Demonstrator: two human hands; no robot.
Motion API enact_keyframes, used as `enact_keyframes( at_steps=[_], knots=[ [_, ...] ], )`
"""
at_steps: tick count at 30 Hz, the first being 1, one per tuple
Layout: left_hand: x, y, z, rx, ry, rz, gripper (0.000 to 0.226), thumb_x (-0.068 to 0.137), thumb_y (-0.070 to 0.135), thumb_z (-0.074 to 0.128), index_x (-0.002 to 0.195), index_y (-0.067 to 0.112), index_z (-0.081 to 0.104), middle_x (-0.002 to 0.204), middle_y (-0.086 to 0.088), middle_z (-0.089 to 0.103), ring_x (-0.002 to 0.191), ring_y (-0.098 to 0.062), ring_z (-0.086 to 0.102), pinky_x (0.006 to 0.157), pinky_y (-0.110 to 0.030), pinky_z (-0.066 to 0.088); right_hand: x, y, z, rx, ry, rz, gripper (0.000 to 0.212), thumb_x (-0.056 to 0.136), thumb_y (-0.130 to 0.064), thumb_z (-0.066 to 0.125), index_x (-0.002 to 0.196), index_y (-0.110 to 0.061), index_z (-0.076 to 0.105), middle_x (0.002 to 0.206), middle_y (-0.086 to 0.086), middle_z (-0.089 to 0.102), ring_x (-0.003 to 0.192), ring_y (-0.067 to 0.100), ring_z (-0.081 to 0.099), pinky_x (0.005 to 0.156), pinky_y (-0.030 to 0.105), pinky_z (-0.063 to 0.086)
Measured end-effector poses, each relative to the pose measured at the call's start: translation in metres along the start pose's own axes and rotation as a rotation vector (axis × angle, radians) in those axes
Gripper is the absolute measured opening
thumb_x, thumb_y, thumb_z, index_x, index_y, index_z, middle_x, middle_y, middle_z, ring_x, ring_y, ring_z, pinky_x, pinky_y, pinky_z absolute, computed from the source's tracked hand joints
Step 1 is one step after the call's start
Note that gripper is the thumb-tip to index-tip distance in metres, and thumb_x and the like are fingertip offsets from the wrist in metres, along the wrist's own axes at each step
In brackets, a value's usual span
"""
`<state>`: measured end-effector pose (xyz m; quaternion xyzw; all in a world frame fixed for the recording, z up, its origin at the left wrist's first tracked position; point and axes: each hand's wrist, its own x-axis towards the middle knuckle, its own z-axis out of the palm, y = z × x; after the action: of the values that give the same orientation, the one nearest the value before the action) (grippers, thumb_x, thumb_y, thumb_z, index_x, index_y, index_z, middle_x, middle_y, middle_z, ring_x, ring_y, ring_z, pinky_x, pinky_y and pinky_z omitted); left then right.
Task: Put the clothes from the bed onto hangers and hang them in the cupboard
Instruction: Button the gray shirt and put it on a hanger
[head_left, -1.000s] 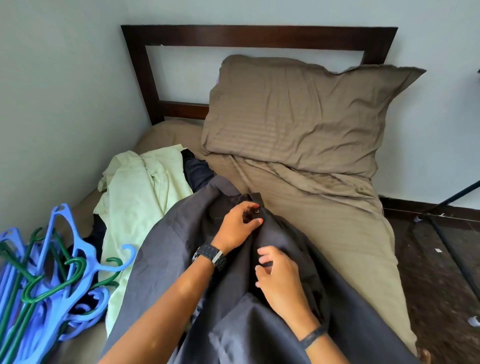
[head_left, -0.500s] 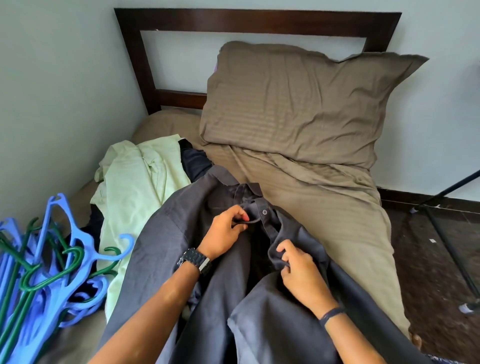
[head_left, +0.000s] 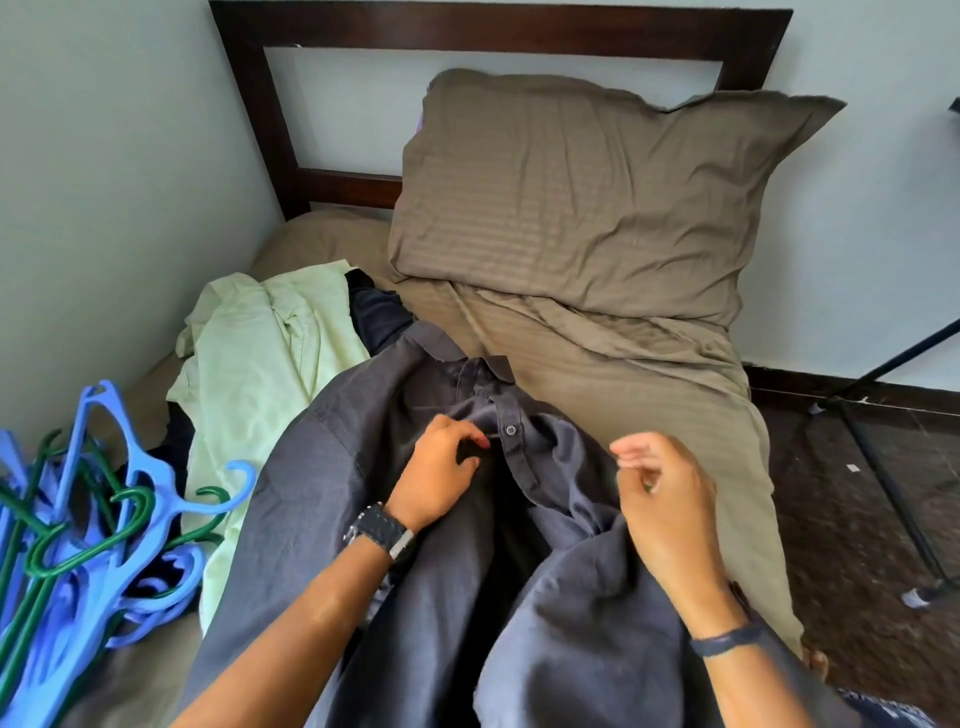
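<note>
The bed (head_left: 597, 374) is filling most of the view, with a brown pillow (head_left: 587, 192) leaning at its far end against the dark headboard (head_left: 498, 28). The grey shirt (head_left: 363, 467) is lying spread over the near part of the bed, collar pointing far, and its front is now lying more open than half a second ago. A light green shirt (head_left: 270, 353) is waiting on the left, with something dark tucked under it. The pile of blue and green hangers (head_left: 93, 519) is sitting at the near left, just beside the green shirt.

The left hand (head_left: 436, 467) is pinching the shirt edge right beside a button (head_left: 511, 429), fingers curled on the cloth. The right hand (head_left: 660, 493) was gripping a fold of the shirt a moment ago; now it is letting go and lifting off, fingers loosely curled and holding nothing.

I think the person is undoing the top buttons so the neck opens wide. That would be making room for a hanger to slip in. No hanger is in the shirt yet, and the cupboard is not in view, so the job is only starting.
</note>
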<state>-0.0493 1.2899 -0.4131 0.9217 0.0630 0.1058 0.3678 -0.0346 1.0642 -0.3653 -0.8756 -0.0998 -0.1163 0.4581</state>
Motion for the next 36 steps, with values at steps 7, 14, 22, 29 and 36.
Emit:
enact_keyframes(
  at_steps=[7,14,22,29,36],
  knots=[
    [-0.016,0.017,0.007,0.121,-0.004,0.174,0.017,0.079,0.000,0.066,0.094,0.008,0.069,0.094,-0.005,0.067,0.091,-0.020,0.060,0.085,-0.018,0.040,-0.022,-0.015,0.066,-0.068,-0.410,-0.035,0.023,0.084,-0.001,0.057,0.104,-0.011,0.062,0.106,0.001,0.057,0.104,0.016,0.056,0.091,0.024,0.045],
    [-0.020,-0.008,0.024,0.296,-0.135,-0.051,0.017,0.082,0.010,0.067,0.097,0.004,0.066,0.103,-0.011,0.059,0.099,-0.028,0.058,0.088,-0.034,0.043,-0.017,0.028,0.081,-0.215,-0.390,0.065,0.023,0.083,-0.015,0.070,0.103,-0.009,0.060,0.102,0.005,0.061,0.099,0.025,0.059,0.083,0.034,0.048],
    [-0.019,-0.007,0.031,0.443,-0.209,-0.033,0.020,0.090,0.019,0.056,0.105,0.010,0.067,0.115,-0.009,0.054,0.106,-0.026,0.057,0.088,-0.034,0.046,-0.013,0.036,0.083,-0.326,-0.387,-0.051,0.011,0.090,-0.016,0.060,0.093,-0.013,0.069,0.094,0.003,0.067,0.093,0.023,0.062,0.074,0.034,0.048],
    [-0.027,0.010,0.023,0.138,-0.135,-0.055,0.010,0.079,0.012,0.063,0.087,0.008,0.069,0.088,-0.005,0.068,0.080,-0.012,0.062,0.078,-0.027,0.049,-0.003,0.028,0.055,0.076,-0.376,0.138,0.008,0.086,-0.010,0.068,0.083,-0.006,0.074,0.068,-0.011,0.068,0.067,-0.008,0.061,0.064,0.008,0.043],
    [-0.053,0.047,0.008,-0.416,0.030,-0.243,0.018,0.080,0.009,0.071,0.069,0.020,0.065,0.060,0.010,0.064,0.056,0.000,0.058,0.061,-0.016,0.049,-0.006,-0.003,0.017,0.472,-0.421,0.247,0.027,0.089,-0.002,0.061,0.078,-0.026,0.068,0.083,0.006,0.070,0.080,0.008,0.059,0.069,0.012,0.046]
  ],
)
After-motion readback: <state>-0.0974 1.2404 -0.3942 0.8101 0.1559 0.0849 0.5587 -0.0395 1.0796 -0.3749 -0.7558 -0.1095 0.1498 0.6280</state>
